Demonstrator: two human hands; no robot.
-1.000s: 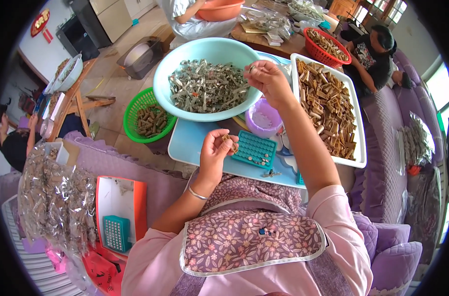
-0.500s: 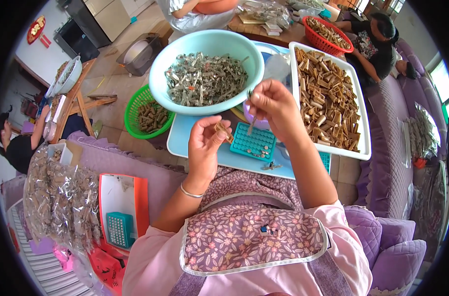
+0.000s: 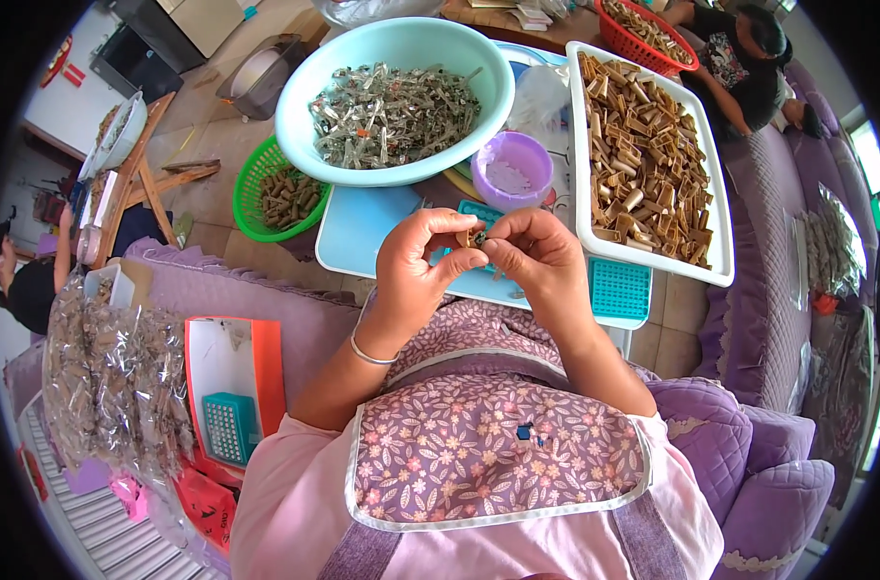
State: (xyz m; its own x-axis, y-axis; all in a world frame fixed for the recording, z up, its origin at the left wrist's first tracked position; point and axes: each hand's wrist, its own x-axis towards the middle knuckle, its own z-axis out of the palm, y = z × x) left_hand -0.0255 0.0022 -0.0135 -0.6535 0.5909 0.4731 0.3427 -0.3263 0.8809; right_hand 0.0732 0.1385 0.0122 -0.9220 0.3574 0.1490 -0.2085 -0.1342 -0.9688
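Both hands meet over the blue board, fingertips almost touching. Between the thumb and fingers of my left hand is a small gold-brown shell, mostly covered by fingers. My right hand is pinched at the shell's end around a small metal piece, of which only a dark bit shows. Beneath them lies a teal pitted tray, largely hidden. Beyond, a pale blue basin holds a heap of clear and metallic pieces. To the right, a white tray is full of similar gold-brown shells.
A purple bowl stands between basin and white tray. Another teal tray lies right of my right forearm. A green basket of brown pieces sits left. Bagged pieces lie far left. Another person is at the far right.
My hands have come together, the right one moving down and left with its metal piece to the shell in my left hand. The view has shifted, bringing the purple bowl into sight.
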